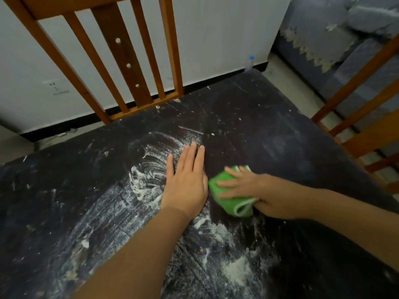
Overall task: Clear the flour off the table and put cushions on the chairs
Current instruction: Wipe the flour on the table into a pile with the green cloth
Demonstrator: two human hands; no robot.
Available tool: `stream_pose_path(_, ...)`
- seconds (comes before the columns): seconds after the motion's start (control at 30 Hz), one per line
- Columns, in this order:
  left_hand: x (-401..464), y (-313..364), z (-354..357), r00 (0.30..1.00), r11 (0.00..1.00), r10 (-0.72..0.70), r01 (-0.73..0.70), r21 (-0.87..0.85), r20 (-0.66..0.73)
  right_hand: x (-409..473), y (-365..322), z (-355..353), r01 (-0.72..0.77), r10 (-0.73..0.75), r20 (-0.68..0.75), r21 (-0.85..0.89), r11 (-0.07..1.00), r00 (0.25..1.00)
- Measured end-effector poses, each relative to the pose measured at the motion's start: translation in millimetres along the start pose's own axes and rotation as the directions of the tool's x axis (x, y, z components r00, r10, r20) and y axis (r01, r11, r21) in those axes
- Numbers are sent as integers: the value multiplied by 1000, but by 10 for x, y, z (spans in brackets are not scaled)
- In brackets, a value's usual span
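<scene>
On floured table (64,190): left hand (185,186) flat, released; right hand (259,190) grip pressing green cloth (231,203).

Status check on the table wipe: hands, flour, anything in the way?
Left hand flat on table. Right hand pressing green cloth. Flour still smeared. Nothing in the way.
</scene>
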State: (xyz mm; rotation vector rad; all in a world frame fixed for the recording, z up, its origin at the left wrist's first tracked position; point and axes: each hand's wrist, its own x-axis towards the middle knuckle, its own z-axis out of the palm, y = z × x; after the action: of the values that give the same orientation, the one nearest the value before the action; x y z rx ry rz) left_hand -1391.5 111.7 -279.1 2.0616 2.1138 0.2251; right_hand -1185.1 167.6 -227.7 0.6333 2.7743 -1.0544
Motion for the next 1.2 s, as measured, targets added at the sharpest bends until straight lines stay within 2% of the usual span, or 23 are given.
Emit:
stream_pose_path(0.03,3,1,1,1000,1000,-1,1,3,2,-47,-33,-88,-23,24,-2,55,998,1000)
stream_pose_path(0.07,2,2,0,1000,1000,1,-1,5,4,-14,-10,-229,-59,64,-63,85,995,996)
stream_pose_path(0.1,-3,0,0,1000,1000,4,-4,4,5,82,62,-416,-107,124,-185,99,989,975)
stream_pose_path(0.17,-3,-13,6,1000,1000,4,-4,0,-4,394,384,-834,-235,242,-440,73,969,865)
stream_pose_path(0.2,-1,-18,12,1000,1000,1,-1,0,-9,582,606,-1005,-304,291,-520,62,951,803)
stream_pose_path(0.27,8,-18,31,1000,1000,-1,1,4,-10,976,979,-1173,-449,416,-585,97,888,696)
stream_pose_path(0.33,17,-14,42,1000,1000,7,-7,7,-13,1331,1068,-1082,-557,487,-588,72,827,646)
stream_pose_path(0.37,22,-23,45,1000,1000,8,-8,10,-15,1495,1008,-965,-555,458,-595,25,832,660)
stream_pose_path(0.43,21,-18,62,1000,1000,5,-5,5,-25,1665,792,-702,-449,344,-548,-64,891,762)
stream_pose_path(0.53,17,-16,62,999,1000,-11,11,-6,-39,1578,522,-427,-335,274,-435,-67,940,858)
stream_pose_path(0.63,14,21,-7,998,1000,0,-1,-24,-55,1210,285,-270,-304,251,-361,-98,948,898)
stream_pose_path(0.77,-154,-59,-194,982,987,118,-133,-93,-151,572,-270,157,-199,180,-337,-22,980,924)
stream_pose_path(0.83,-168,-331,-301,974,993,35,-59,-98,-226,252,-508,379,-115,121,-231,37,993,965)
stream_pose_path(0.9,-191,-691,-365,970,993,-111,101,-53,-216,76,-672,443,-69,72,-66,44,997,995)
stream_pose_path(0.93,-211,-839,-371,968,984,-180,178,-25,-176,61,-702,375,-79,79,-10,43,996,997)
stream_pose_path(1.0,-250,-993,-340,962,965,-260,262,7,-81,213,-701,64,-136,136,-25,27,990,990)
stream_pose_path(1.07,-233,-1018,-279,967,968,-251,251,6,-46,539,-472,-363,-237,249,-232,79,968,940)
stream_pose_path(1.13,-222,-1044,-245,971,972,-236,237,5,-37,964,-98,-732,-333,354,-431,125,934,830)
stream_pose_path(1.2,-206,-1069,-211,970,972,-235,236,5,-63,1336,282,-946,-421,420,-527,126,898,739)
